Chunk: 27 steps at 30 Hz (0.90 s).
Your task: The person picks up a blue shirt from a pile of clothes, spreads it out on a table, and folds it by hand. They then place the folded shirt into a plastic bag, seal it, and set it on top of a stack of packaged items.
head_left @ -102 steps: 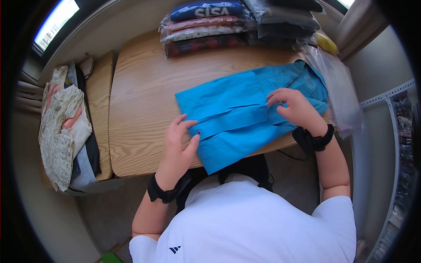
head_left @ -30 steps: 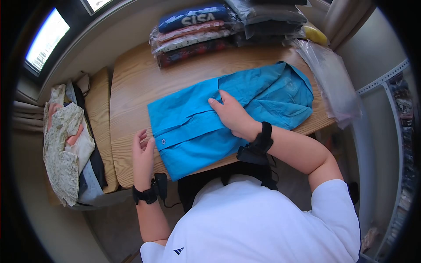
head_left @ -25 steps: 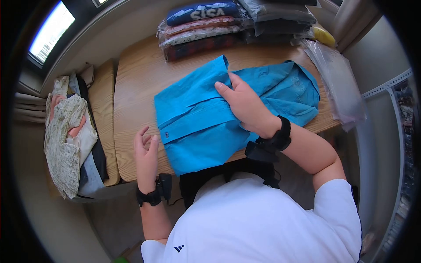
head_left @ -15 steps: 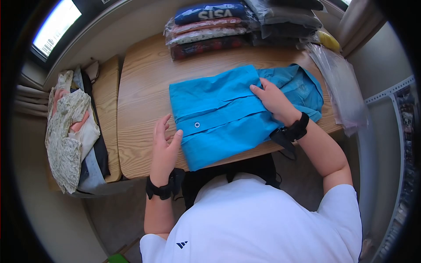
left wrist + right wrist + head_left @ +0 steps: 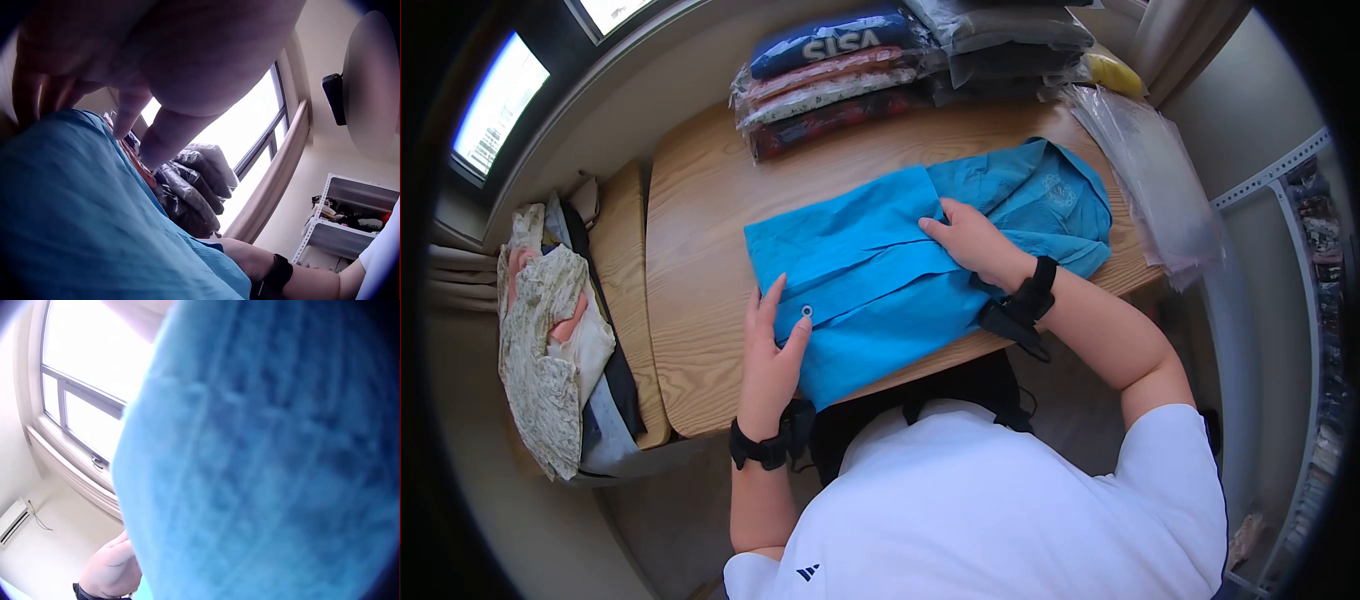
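Note:
A bright blue shirt point(image 5: 860, 290) lies folded on the wooden table point(image 5: 700, 330), a round button near the left end of its long band. My left hand point(image 5: 770, 365) is at the shirt's left edge with its fingers spread, fingertips and thumb over the cloth by the button. My right hand point(image 5: 990, 250) grips the right edge of the folded upper layer, the thumb on top and the other fingers largely hidden. Beyond that edge the more wrinkled part of the shirt stretches to the right. Blue cloth point(image 5: 262, 475) fills most of the right wrist view and hides that hand.
Bagged folded clothes point(image 5: 830, 90) stand stacked along the back. Clear plastic bags point(image 5: 1150, 180) lie on the table's right end. Loose garments point(image 5: 550, 330) are heaped on the left, and a metal shelf point(image 5: 1315, 250) stands at the far right.
My right hand took the edge of the upper layer, lifted it and laid it lower again. My left hand drew back from the left edge, then returned onto it.

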### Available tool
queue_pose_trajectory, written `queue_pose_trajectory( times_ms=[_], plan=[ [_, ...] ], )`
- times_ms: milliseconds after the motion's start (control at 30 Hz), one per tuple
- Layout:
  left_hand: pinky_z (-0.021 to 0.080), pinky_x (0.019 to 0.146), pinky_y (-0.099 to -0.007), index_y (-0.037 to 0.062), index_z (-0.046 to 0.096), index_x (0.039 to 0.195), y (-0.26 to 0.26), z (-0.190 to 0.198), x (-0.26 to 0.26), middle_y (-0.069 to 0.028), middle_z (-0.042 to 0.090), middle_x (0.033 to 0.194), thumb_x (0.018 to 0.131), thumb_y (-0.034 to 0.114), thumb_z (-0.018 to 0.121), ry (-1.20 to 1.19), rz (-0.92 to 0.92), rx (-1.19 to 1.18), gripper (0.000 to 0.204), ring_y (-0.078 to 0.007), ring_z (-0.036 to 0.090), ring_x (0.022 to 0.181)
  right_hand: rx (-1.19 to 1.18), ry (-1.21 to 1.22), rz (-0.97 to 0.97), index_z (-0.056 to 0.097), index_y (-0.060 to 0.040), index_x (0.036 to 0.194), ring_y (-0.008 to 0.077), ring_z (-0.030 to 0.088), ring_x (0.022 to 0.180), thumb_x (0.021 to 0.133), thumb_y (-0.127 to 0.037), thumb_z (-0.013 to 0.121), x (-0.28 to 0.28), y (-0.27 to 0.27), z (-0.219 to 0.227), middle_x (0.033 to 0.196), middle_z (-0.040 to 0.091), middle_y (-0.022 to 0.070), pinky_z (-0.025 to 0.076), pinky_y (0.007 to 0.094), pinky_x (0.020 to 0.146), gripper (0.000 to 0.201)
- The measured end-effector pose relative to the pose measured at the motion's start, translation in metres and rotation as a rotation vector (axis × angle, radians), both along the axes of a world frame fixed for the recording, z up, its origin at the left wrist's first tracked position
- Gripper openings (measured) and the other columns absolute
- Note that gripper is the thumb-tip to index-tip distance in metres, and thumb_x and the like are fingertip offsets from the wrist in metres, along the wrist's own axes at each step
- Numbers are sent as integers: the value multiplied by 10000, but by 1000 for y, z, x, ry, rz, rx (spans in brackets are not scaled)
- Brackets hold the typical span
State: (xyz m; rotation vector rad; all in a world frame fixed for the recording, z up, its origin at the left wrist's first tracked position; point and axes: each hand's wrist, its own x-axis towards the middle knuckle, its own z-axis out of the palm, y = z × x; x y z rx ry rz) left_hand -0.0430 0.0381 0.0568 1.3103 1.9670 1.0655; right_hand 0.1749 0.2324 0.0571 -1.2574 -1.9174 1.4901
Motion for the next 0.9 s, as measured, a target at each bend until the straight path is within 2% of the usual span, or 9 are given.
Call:
queue_pose_trajectory(
  times_ms=[167,267,333,433,500,633,767,833,900],
  plan=[
    [314,1030,-347,135,375,1402,-2,-8,-3,-168,317,1430,889,156,579,43,8,13,553,-271,348,1290,-5,-37,24,492,59,1186,233,574,905,905,-244,570,3,3,-2,1012,599,158,457,323,805,421],
    [318,1031,-343,126,366,1406,-1,-3,-3,-162,324,1420,888,131,576,11,19,-5,558,-255,365,1273,-264,55,-207,254,12,1385,184,531,900,898,-296,580,12,-7,37,1015,552,99,446,294,786,662],
    [323,1037,-419,134,360,1403,-2,-8,-6,-268,261,1436,880,213,583,-36,-3,38,574,-385,316,1312,-256,37,-161,231,2,1403,186,528,898,888,-303,590,23,-19,43,1017,551,107,445,292,784,698],
    [339,1023,-410,133,366,1399,-2,-13,-8,-257,275,1430,877,206,586,-71,-7,58,571,-373,337,1295,-187,62,-120,198,-14,1430,204,537,875,859,-295,618,40,-41,15,1028,547,139,450,294,771,763],
    [341,1022,-409,130,367,1398,-1,-13,-8,-255,276,1431,877,206,586,-77,-6,43,571,-371,338,1295,65,-70,-107,203,-11,1426,225,547,841,845,-273,629,43,-55,7,1000,554,164,457,306,769,767],
    [342,1021,-409,130,368,1396,0,-11,-7,-253,275,1432,874,203,590,-59,-1,17,572,-369,340,1294,80,-150,-98,299,6,1367,202,549,775,856,-157,615,48,-65,16,806,519,119,463,315,680,622],
    [359,1009,-393,121,354,1403,-2,-9,-7,-233,296,1419,877,201,587,-39,-4,-3,580,-340,367,1276,262,-179,-157,371,-13,1331,227,560,754,853,-98,601,51,-69,16,815,502,115,468,320,635,537],
    [395,971,-366,60,331,1402,-2,-8,-6,-199,367,1369,897,200,571,-308,11,70,576,-282,425,1222,761,-470,-121,421,-51,1319,285,582,877,848,-85,588,57,-73,9,985,553,144,480,335,744,500],
    [412,928,-331,48,341,1396,-3,0,-4,-156,434,1303,910,208,556,-368,104,65,554,-225,473,1135,886,-355,-51,432,-78,1325,304,545,1005,859,-119,582,50,-78,23,1123,524,152,450,375,836,491]
  ],
)
